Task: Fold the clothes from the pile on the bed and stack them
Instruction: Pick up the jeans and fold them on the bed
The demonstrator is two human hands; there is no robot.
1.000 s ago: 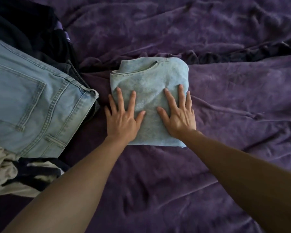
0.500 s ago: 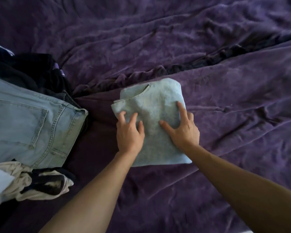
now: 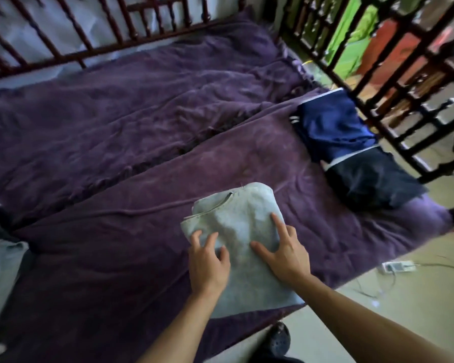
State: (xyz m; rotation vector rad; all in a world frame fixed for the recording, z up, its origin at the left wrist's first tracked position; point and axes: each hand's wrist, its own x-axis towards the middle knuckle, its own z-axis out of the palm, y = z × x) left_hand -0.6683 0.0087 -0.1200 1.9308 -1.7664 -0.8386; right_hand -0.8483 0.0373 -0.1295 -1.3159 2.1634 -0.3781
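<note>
— What is the garment [image 3: 243,221] like?

— Pale blue, faded and softly napped, folded into a rounded-corner rectangle. A stitched seam curves across its far left corner. It lies at the near edge of the bed, on a crumpled purple bedspread [image 3: 116,121] with a velvety sheen, and its far end humps up in soft wrinkles.

— And the hands?

— The left hand [image 3: 207,267] has bent fingers, their tips dug into the cloth near its left side and the thumb closing toward them. The right hand [image 3: 286,255] lays index finger and thumb splayed on top, while its other fingers curl over the right edge.

— What else?

— A stack [image 3: 333,127] of folded dark clothes, glossy blue over matte navy, sits well apart at the bed's right side. Jeans [image 3: 0,268] show at the left border. Turned dark wooden rails [image 3: 131,24] run behind.

— What has changed?

— A second ago both palms lay flat with fingers spread, and the garment was smooth. Now the fingers grip, the cloth has bunched, and it sits nearer the bed's edge. The view has swung up and right, so the rails and stack appear and the jeans slip almost out of view.
</note>
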